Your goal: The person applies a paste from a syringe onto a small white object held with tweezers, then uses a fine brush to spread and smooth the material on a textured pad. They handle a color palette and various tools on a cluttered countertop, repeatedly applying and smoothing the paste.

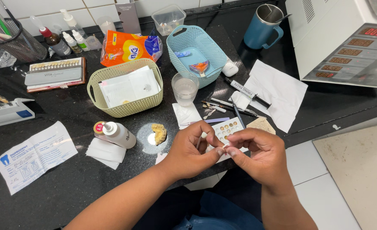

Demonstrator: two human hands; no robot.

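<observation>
We pinch a tiny pale piece [225, 146] between both hands' fingertips, left hand [191, 150] and right hand [259, 154] closed on it, held up close for fine handling. The well palette [226, 128] sits at twelve o'clock, the dental cast [159, 133] at ten.

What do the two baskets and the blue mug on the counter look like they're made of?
Both the green basket and the teal basket look like matte moulded plastic, with regular woven-style perforations. The blue mug seems coated metal: its inside rim shines like steel.
</observation>
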